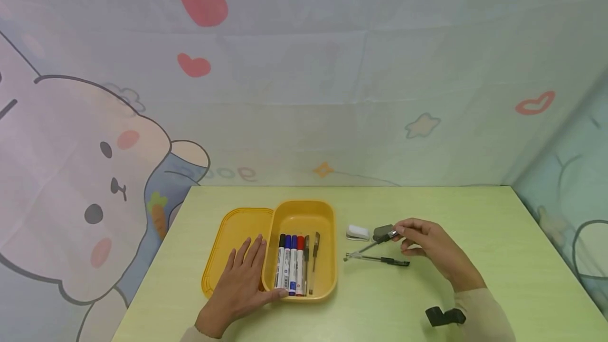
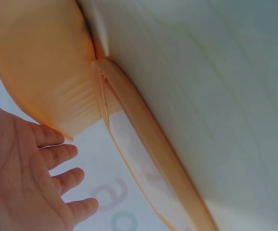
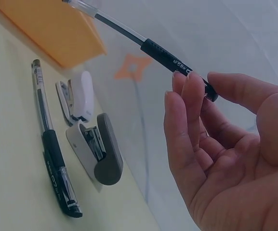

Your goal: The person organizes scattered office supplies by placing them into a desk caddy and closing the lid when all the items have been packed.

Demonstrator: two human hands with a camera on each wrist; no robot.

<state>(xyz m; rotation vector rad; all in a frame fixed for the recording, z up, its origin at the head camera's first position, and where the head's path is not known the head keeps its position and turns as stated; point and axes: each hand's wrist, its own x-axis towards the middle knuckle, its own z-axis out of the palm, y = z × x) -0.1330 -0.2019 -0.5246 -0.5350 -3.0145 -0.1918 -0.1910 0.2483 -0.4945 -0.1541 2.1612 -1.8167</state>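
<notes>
A pale curtain (image 1: 294, 94) printed with a cartoon animal and hearts hangs behind the green worktop (image 1: 499, 236), where the right hand (image 1: 427, 241) has its fingers pinched on a black-gripped pen (image 3: 165, 57), with a second pen (image 3: 53, 147) lying below those fingers and a grey stapler (image 3: 109, 151) and a white stapler (image 3: 82, 96) near their tips. The left hand's (image 1: 239, 286) fingers are straight and slightly apart above a yellow lid (image 1: 228, 236), the thumb at the near rim of the yellow box (image 1: 304, 224), which holds markers (image 1: 287, 268) and pens (image 1: 306, 263) just right of those fingers.
</notes>
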